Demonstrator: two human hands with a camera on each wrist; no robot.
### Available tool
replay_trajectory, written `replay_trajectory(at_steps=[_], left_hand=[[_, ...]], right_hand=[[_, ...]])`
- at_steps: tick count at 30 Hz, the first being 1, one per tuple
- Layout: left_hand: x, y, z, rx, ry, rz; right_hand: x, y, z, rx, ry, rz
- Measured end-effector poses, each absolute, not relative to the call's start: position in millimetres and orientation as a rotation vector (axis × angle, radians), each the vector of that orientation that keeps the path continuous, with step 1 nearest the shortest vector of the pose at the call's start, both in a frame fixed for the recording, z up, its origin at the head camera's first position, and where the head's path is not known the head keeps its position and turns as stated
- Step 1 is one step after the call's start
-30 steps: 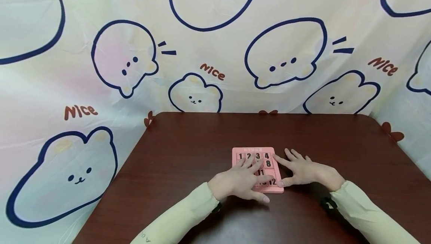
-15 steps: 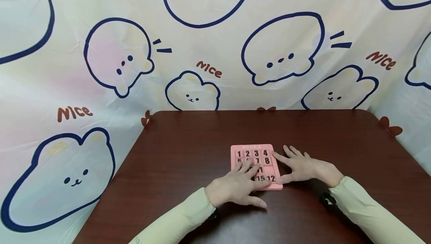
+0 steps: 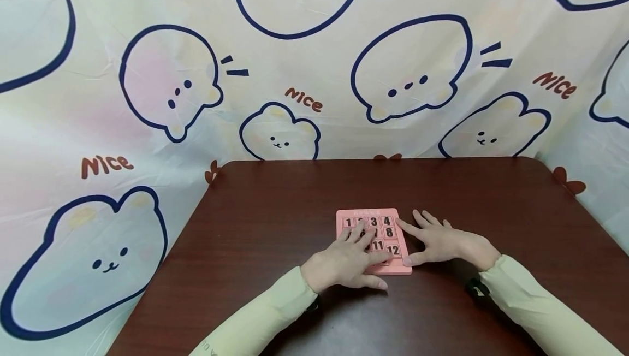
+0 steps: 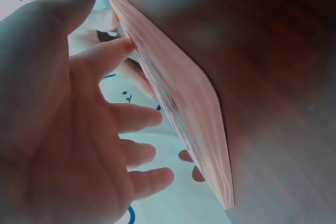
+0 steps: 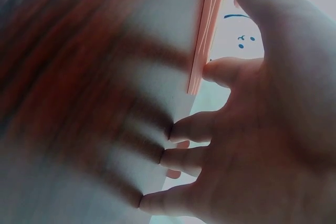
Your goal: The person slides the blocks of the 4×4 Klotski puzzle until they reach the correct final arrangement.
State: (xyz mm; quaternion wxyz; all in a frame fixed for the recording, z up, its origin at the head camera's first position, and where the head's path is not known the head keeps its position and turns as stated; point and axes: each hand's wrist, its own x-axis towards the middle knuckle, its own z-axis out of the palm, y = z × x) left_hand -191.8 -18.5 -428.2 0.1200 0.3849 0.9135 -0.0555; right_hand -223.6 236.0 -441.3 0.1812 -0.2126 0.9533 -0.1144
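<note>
A pink number slide puzzle [image 3: 404, 257] lies flat on the dark table, its tiles bearing black numerals. Over its lower left part spreads my left hand [image 3: 339, 264], fingers apart, hiding several tiles. The index fingertip is at the lower edge of the 12 tile [image 3: 392, 250], beside the 11 tile [image 3: 377, 245]. From the left wrist view, this index finger [image 4: 107, 59] meets the puzzle's face while the other fingers stay off it. My right hand [image 3: 444, 243] steadies the puzzle's right edge with thumb and index fingertip; its other fingertips [image 5: 181, 127] rest on the table.
The brown wooden table [image 3: 275, 197] stretches around the puzzle on all sides. Behind it hangs a pale cloth [image 3: 339, 72] with cartoon bear outlines. Each wrist carries a dark strap under a light green sleeve [image 3: 265, 312].
The 12 tile has slid away from me, from the bottom row into the third row beside the 11. My left index finger moved with it. The right hand keeps its place; the head view has shifted slightly.
</note>
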Motion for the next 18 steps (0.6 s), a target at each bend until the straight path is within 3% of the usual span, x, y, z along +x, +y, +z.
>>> replay_trajectory(at_steps=[18], left_hand=[[-229.2,-38.7,-429.3,1.062,2.706,0.104]], right_hand=[[-218.8,231.6,-443.3,-0.574,2.689,-0.324]])
